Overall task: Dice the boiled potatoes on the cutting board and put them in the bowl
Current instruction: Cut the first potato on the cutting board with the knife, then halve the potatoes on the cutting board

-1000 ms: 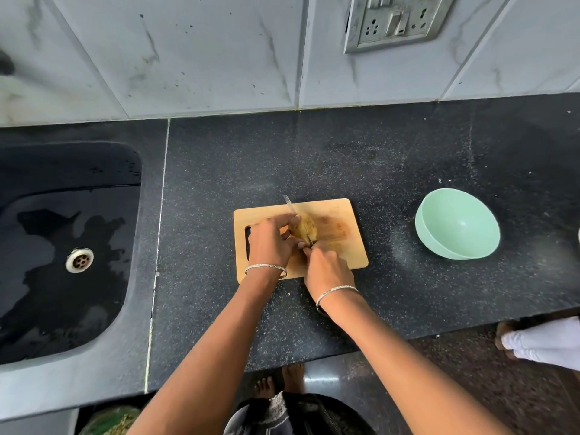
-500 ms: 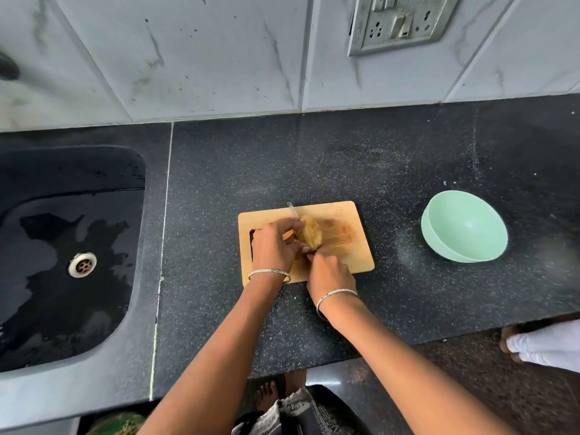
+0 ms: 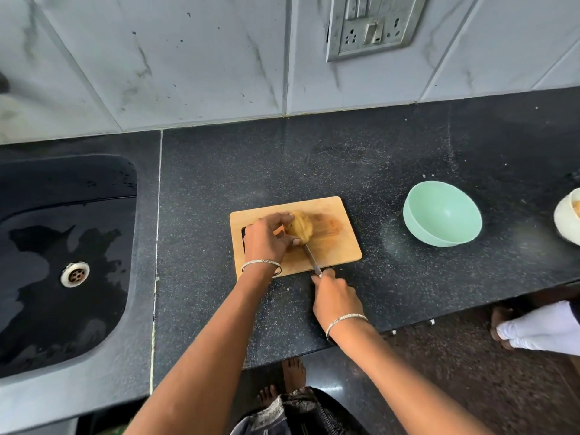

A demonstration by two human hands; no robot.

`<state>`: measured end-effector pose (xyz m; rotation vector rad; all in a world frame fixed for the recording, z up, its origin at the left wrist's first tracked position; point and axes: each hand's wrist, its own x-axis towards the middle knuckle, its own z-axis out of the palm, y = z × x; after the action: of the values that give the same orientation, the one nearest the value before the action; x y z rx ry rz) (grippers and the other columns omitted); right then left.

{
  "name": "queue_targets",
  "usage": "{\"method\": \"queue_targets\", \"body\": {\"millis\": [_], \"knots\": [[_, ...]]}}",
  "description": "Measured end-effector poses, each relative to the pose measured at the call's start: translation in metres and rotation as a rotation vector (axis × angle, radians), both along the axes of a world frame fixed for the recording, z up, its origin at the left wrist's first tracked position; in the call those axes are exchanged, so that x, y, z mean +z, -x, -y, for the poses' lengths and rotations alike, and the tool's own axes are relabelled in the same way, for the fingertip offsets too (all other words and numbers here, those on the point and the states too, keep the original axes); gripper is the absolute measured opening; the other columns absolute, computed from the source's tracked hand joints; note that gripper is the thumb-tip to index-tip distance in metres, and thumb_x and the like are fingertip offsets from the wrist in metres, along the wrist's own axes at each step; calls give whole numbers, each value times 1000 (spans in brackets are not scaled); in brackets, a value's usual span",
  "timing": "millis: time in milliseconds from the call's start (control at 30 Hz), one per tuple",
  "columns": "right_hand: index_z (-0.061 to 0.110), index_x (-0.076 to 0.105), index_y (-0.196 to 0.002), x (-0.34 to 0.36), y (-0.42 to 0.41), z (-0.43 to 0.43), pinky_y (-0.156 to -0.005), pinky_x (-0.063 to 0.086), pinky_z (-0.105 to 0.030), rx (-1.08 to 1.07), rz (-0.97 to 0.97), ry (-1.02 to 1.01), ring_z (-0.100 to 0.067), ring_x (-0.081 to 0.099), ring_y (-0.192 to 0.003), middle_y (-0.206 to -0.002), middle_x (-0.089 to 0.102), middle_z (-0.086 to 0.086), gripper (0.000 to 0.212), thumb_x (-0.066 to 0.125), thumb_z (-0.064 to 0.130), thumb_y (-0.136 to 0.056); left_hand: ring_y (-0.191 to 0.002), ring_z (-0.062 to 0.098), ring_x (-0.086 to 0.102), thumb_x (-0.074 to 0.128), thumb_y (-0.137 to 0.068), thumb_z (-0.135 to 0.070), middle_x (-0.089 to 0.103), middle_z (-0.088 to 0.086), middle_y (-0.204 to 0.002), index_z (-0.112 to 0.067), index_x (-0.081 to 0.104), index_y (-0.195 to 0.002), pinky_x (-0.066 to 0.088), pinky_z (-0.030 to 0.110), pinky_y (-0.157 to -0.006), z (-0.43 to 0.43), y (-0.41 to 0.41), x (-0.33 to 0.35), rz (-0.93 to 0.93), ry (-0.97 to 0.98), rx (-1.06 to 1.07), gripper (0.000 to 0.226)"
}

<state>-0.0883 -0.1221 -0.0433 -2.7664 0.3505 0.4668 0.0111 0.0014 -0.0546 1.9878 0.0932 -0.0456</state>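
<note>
The wall point(image 3: 188, 58) is clad in pale grey marbled tiles, marked with dark specks. A metal socket plate point(image 3: 373, 25) is set into it. A black speckled counter point(image 3: 345, 158) is fitted below, with a wet black sink point(image 3: 62, 309) and steel drain point(image 3: 75, 274) at left. Dark speckled floor point(image 3: 455, 372) is seen beneath.

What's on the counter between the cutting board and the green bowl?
Nothing; in the head view only bare black counter separates the cutting board and the green bowl.

Soft, even daylight; wide-angle bending at edges, hands perhaps slightly blurred.
</note>
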Motion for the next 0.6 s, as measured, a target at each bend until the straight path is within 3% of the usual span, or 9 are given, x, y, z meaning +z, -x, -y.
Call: {"method": "queue_targets", "body": {"millis": [267, 400, 500, 600], "knots": [[10, 49, -113, 22, 41, 29, -76, 46, -42, 29, -74, 26, -41, 60, -108, -114, 64, -18, 37, 29, 40, -105, -107, 10, 62, 85, -66, 0, 67, -3, -116, -18, 71, -111, 43, -2, -75, -2, 4, 6, 23, -35, -87, 51], [13, 54, -103, 44, 36, 49, -77, 45, -43, 28, -66, -2, -40, 62, -100, -106, 65, -18, 39, 29, 43, -104, -104, 11, 59, 88, -64, -9, 65, -6, -112, -23, 67, -113, 54, 26, -88, -1, 4, 5, 25, -119, -142, 55], [13, 55, -100, 57, 17, 55, -70, 41, -40, 14, -31, -47, -35, 61, -92, -99, 64, -15, 39, 29, 42, -104, -92, 14, 59, 89, -63, -19, 64, -5, -105, -25, 59, -116, 50, 33, -87, 2, 5, 8, 39, -255, -202, 61], [11, 57, -103, 61, -6, 52, -67, 38, -38, -71, 55, -127, -31, 54, -81, -90, 57, -10, 39, 34, 43, -103, -91, 18, 60, 86, -66, -19, 65, -2, -104, -28, 50, -116, 47, 34, -83, 5, 5, 10, 43, -310, -238, 61]]}}
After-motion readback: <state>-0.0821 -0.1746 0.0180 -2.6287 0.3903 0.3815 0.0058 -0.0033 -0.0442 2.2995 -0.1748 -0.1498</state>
